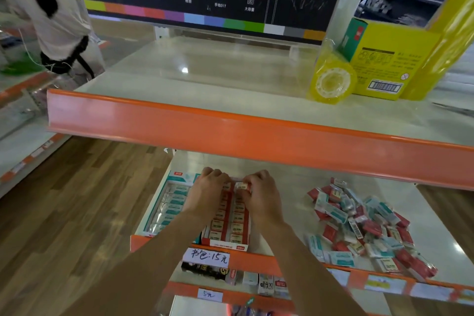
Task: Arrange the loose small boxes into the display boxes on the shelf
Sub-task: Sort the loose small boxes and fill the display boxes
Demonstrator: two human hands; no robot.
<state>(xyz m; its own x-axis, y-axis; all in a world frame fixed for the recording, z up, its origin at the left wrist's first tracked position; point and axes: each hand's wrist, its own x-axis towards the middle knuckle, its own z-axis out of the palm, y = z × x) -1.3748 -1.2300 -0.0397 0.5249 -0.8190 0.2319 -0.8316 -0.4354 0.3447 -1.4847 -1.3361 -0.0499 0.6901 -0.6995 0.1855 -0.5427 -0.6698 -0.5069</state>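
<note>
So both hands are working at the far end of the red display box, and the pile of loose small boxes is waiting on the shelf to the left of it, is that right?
Not quite. The head view shows the pile of loose small boxes lying to the right of the red display box, not the left. The rest holds: the left hand and right hand are both at that box's far end.

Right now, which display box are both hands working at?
The red display box; left hand and right hand meet at its far end, beside the teal display box.

A yellow tape roll (332, 82) and yellow boxes (384, 59) sit far right; a person (55, 20) stands far left.
</note>
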